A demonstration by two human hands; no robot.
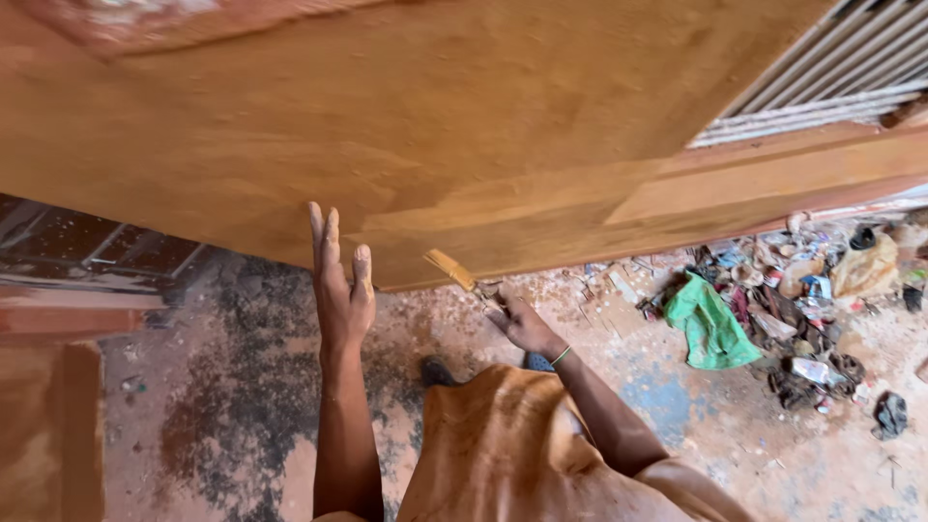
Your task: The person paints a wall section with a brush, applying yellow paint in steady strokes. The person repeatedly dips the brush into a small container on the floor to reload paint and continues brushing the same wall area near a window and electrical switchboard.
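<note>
A large brown wooden door panel [406, 126] fills the upper part of the view, tilted. My left hand [340, 280] is flat and open, its fingers pressed up against the panel's lower edge. My right hand [522, 324], with a green band on the wrist, grips a small tool with a light wooden handle [450, 268] whose tip meets the panel's lower edge. Both hands and arms are dusted with reddish sawdust. An orange-brown garment [512, 454] covers my body below.
The dusty concrete floor [242, 406] has dark stains. A pile of rubbish with a green bag [710, 324] lies at the right. Wooden planks [58, 319] rest at the left, a slatted louvre [831, 77] at upper right.
</note>
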